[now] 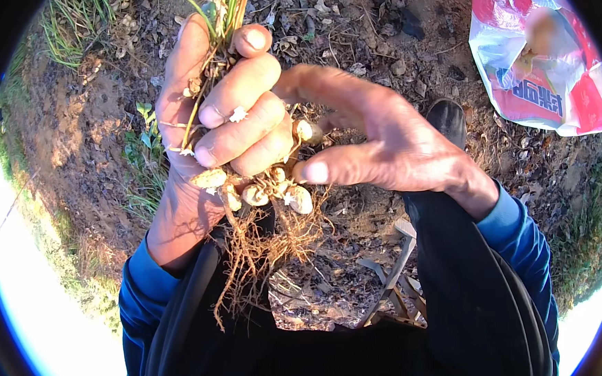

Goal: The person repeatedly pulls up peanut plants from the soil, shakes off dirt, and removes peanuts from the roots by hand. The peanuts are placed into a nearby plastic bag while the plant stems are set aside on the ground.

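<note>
My left hand [234, 109] is closed around the green and yellow stems [228, 11] of a pulled peanut plant. Below its fingers hang several pale peanut pods [299, 199] with soil on them. Thin brown roots [263, 247] trail from the plant over my dark trousers. My right hand [380, 131] reaches in from the right, its thumb beside the pods and its forefinger partly hidden behind my left hand. Another pod [304, 130] lies between that thumb and forefinger. Whether the right hand grips a pod cannot be made out.
A red and white printed plastic sack [532, 86] bearing writing stands at the upper right. My dark shoe [447, 122] rests on soil littered with dry leaves. Crossed wooden slats [392, 286] lie between my legs. Grass [77, 31] and more pods [125, 18] are at the upper left.
</note>
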Tool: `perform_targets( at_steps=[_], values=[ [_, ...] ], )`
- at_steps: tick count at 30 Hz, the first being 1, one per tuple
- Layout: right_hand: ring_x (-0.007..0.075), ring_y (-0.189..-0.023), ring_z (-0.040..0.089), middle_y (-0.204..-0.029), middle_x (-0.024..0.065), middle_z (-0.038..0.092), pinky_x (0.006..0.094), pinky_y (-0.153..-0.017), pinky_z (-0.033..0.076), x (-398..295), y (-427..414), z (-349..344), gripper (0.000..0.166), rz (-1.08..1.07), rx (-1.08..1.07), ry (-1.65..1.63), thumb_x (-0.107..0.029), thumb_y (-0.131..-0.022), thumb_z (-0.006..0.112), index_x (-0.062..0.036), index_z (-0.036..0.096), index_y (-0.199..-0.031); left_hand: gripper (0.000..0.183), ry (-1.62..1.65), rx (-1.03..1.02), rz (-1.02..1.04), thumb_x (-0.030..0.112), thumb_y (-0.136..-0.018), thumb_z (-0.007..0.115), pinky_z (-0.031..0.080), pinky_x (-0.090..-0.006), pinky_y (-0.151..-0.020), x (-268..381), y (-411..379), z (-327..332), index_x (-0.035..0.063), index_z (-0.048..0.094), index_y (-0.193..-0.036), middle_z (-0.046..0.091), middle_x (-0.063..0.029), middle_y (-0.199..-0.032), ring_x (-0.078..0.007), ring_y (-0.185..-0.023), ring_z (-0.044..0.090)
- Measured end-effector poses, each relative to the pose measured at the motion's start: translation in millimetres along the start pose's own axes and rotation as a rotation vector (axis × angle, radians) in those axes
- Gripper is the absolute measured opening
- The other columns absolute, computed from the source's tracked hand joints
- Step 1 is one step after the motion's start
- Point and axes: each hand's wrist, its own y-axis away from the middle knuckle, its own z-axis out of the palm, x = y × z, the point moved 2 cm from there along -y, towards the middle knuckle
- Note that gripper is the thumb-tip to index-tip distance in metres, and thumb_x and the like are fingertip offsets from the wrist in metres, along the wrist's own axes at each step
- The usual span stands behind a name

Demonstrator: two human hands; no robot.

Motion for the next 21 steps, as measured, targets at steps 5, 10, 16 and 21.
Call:
perform_targets(
  at_steps=[5,10,16,21],
  values=[
    [0.0234,-0.104,0.062,-0.109,0.0154,0.064,0.0352,-0.090,0.052,-3,-4,15,0.081,0.277,-0.275,-0.242,-0.043,-0.075,0.083,0.0060,0.047,-0.129,0.051,0.019,0.057,0.004,0.045,-0.105,0.034,0.030,-0.0241,-0.036,-4,6,0,-0.0018,0.048,-0.120,0.045,0.0028,-0.065,-0.0060,-0.041,0.045],
    [0.0142,-0.083,0.062,-0.092,0.0083,0.065,0.0274,-0.073,0.052,-9,4,19,0.060,0.441,-0.201,-0.318,-0.032,-0.079,0.081,0.0045,0.056,-0.120,0.049,-0.031,0.079,0.029,0.044,-0.105,0.035,0.030,-0.0241,-0.036,-2,10,-5,-0.0005,0.051,-0.118,0.045,0.0037,-0.064,-0.0057,-0.041,0.045],
    [0.0091,-0.065,0.058,-0.076,0.0049,0.063,0.0265,-0.057,0.048,-7,7,17,0.031,0.369,-0.186,-0.179,-0.016,-0.088,0.071,0.0037,0.062,-0.110,0.042,-0.020,0.113,0.056,0.039,-0.105,0.035,0.028,-0.0233,-0.034,-8,9,-9,-0.0001,0.046,-0.115,0.046,0.0004,-0.066,-0.0071,-0.040,0.045],
    [0.0226,-0.062,0.059,-0.070,0.0143,0.056,0.0373,-0.055,0.046,-8,6,15,0.020,0.124,-0.191,0.301,-0.012,-0.086,0.063,0.0041,0.058,-0.096,0.046,-0.058,0.196,0.014,0.041,-0.106,0.032,0.033,-0.0248,-0.041,-9,16,-12,0.0004,0.051,-0.117,0.045,0.0025,-0.067,-0.0072,-0.041,0.044]
  ],
)
